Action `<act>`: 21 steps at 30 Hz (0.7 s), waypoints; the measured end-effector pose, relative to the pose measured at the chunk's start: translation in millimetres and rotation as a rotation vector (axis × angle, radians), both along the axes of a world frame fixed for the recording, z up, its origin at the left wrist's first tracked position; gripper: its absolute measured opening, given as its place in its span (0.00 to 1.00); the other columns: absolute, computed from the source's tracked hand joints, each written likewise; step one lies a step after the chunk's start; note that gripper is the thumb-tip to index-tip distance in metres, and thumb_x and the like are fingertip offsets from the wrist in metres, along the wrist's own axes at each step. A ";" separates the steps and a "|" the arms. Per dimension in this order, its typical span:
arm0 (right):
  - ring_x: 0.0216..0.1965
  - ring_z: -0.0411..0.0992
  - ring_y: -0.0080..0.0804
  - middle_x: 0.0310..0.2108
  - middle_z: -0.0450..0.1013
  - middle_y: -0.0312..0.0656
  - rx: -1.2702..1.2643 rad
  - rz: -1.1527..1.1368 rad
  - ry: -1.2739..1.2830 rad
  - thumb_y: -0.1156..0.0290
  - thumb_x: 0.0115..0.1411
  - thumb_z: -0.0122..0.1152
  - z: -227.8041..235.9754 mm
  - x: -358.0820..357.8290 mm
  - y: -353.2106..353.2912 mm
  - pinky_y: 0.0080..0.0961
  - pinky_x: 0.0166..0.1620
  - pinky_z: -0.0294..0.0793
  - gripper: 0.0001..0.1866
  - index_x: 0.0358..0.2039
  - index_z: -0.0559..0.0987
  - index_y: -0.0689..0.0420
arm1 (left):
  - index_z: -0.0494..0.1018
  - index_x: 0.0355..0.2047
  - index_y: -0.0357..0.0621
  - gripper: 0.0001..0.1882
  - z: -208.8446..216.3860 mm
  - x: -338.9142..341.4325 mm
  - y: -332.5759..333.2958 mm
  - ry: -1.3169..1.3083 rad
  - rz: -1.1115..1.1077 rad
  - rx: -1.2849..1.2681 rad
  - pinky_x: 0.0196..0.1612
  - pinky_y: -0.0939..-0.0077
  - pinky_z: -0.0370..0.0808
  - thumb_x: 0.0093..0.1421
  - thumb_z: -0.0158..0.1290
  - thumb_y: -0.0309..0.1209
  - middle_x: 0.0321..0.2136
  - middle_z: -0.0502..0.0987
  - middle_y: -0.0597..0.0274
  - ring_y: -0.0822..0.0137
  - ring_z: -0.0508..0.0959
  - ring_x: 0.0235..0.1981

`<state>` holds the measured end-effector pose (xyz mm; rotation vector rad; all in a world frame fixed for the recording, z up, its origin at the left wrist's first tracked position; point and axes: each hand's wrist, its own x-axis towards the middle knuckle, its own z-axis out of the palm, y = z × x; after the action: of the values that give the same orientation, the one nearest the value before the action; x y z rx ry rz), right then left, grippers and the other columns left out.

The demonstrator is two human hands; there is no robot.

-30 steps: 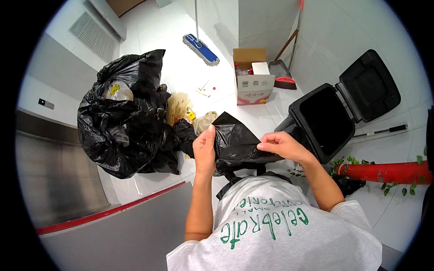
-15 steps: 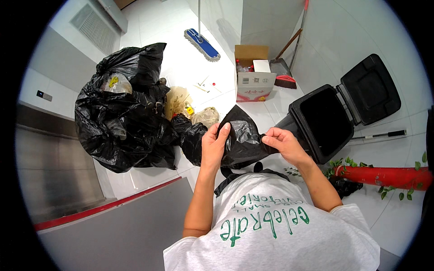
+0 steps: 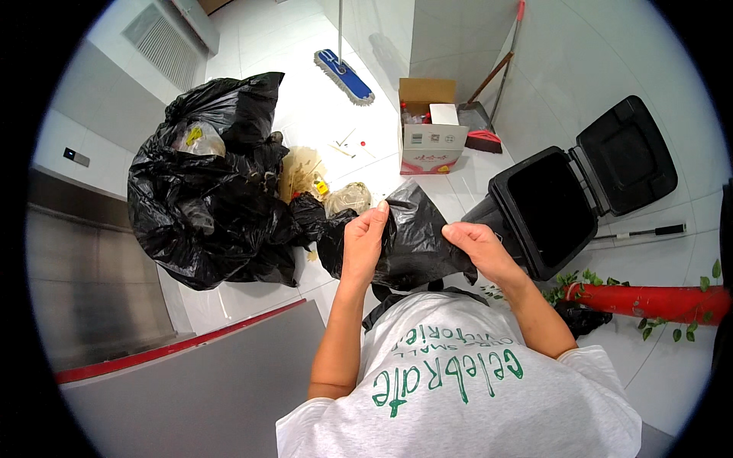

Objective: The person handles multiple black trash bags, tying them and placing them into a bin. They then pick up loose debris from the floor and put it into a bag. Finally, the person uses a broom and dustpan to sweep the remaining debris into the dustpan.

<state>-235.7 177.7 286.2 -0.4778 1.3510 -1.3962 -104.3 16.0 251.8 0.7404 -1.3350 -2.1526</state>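
Observation:
Between my two hands a black plastic garbage bag (image 3: pixel 418 240) is stretched in front of my body. My left hand (image 3: pixel 368 235) is closed on its left edge, the thumb pressed against the fingers. At the opposite edge my right hand (image 3: pixel 482 246) pinches the plastic in the same way. The bag's lower part hangs in folds near my legs, and its far end tapers to a raised point. To the left lies a large, bulging heap of black garbage bags (image 3: pixel 206 183), with a smaller clear bag (image 3: pixel 200 140) on top. What lies inside the heap is mostly hidden.
On the right stands a black trash bin (image 3: pixel 544 210), its lid (image 3: pixel 626 156) swung back. Ahead are a cardboard box (image 3: pixel 432 145), a dustpan (image 3: pixel 475 116), a red broom (image 3: pixel 484 140) and a blue mop (image 3: pixel 343 76). Brown spilled liquid (image 3: pixel 303 166) stains the floor. A leafy red pipe (image 3: pixel 641 300) lies right.
The bag between my hands is spread flatter and its right side hangs wider below my right hand. Both hands have shifted only slightly to the right.

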 end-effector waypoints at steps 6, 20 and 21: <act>0.31 0.67 0.14 0.30 0.72 0.31 -0.042 -0.008 -0.015 0.72 0.59 0.53 7.8 3.6 -9.1 0.11 0.37 0.67 0.07 0.34 0.75 0.62 | 0.73 0.27 0.36 0.15 1.8 -0.4 5.3 -0.048 0.033 -0.047 0.28 0.88 0.63 0.62 0.48 0.36 0.22 0.70 0.75 0.83 0.64 0.24; 0.33 0.69 0.18 0.32 0.71 0.35 0.032 -0.002 -0.223 0.77 0.55 0.56 -29.3 23.4 -3.3 0.14 0.38 0.68 0.08 0.36 0.71 0.61 | 0.67 0.34 0.38 0.13 -0.2 25.3 71.6 -0.276 -0.210 -0.242 0.30 0.87 0.69 0.54 0.58 0.30 0.25 0.71 0.69 0.81 0.69 0.26; 0.31 0.68 0.17 0.30 0.70 0.34 0.027 -0.032 -0.204 0.76 0.55 0.56 -35.4 23.5 -0.2 0.14 0.36 0.68 0.07 0.34 0.70 0.60 | 0.67 0.34 0.37 0.13 -3.0 26.5 71.1 -0.313 -0.278 -0.395 0.31 0.86 0.70 0.53 0.57 0.29 0.26 0.72 0.68 0.81 0.70 0.28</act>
<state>-212.2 177.5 250.9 -0.2885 1.2149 -1.4107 -77.8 87.1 248.8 0.7850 -2.0581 -1.9265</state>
